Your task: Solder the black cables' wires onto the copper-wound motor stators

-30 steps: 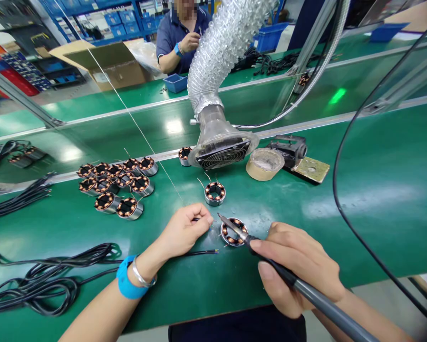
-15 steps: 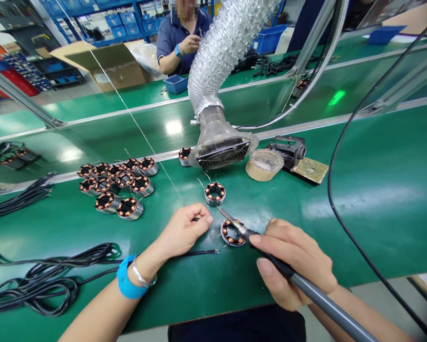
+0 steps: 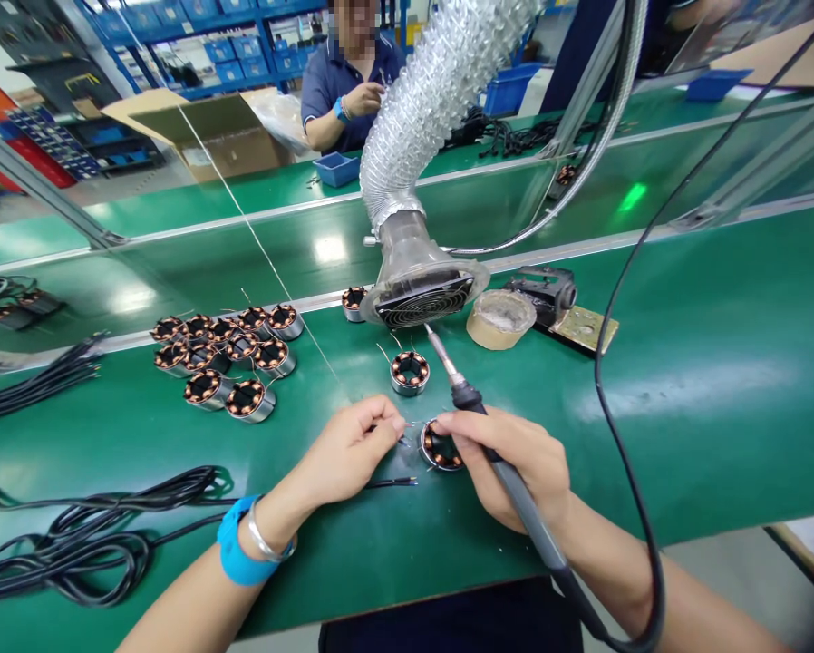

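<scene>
My left hand point(image 3: 356, 449) is closed in a pinch, with the stripped end of a black cable point(image 3: 405, 442) peeking out past the fingertips; most of it is hidden. Just right of it lies a wound copper stator point(image 3: 440, 451). My right hand point(image 3: 516, 462) grips a soldering iron point(image 3: 506, 462), its tip pointing up and away, below the fume hood. A finger of that hand reaches the stator's upper rim. Farther back sits a second stator point(image 3: 410, 373) with thin wires sticking up. Another cable end point(image 3: 393, 482) lies below my left hand.
Several stators point(image 3: 223, 354) cluster at the left. Black cables point(image 3: 101, 535) are coiled at front left. The fume hood point(image 3: 427, 290) hangs over the bench beside a round tan block point(image 3: 500, 317) and an iron stand point(image 3: 549, 295). A thin line point(image 3: 264, 249) slants down from above. A co-worker point(image 3: 353, 82) sits opposite.
My right hand has shifted left onto the near stator, and the iron's tip has swung up and away from between the two stators. My left hand stays nearly still.
</scene>
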A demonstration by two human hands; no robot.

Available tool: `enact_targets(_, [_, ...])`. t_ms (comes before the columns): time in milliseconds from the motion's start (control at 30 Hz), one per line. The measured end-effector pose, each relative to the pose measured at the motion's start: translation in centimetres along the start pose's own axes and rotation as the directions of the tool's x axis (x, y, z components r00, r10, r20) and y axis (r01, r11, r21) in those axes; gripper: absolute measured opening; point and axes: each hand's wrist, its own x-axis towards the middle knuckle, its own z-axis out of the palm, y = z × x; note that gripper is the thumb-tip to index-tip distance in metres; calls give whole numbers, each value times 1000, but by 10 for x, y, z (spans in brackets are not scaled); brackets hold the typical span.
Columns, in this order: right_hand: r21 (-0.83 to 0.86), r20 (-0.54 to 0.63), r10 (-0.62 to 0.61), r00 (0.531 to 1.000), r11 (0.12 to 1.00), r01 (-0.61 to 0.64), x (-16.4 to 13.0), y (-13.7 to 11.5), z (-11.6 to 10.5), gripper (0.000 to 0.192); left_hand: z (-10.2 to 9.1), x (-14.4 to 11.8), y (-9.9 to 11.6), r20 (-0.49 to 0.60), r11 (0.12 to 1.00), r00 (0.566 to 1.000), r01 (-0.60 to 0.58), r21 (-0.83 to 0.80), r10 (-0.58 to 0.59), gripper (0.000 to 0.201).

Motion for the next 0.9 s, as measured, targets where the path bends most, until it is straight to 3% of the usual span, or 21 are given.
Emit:
enact_targets(133, [-50, -23, -33, 999, 998, 32, -1, -4, -11, 44, 1, 3, -4, -65, 999, 998, 1, 33, 2, 30])
enact_targets(333, [35, -31, -113, 993, 993, 114, -5, -15, -19, 33, 4, 7, -5, -58, 999, 998, 7, 39, -4, 28])
enact_targets(700, [62, -5, -123, 992, 990, 123, -5, -15, -17, 29, 4, 6, -2, -48, 999, 999, 20, 37, -18, 29])
enact_targets(900, [60, -78, -96, 992, 993, 101, -6, -16, -19, 30, 3, 7, -2, -45, 1000, 999, 24, 17, -24, 29])
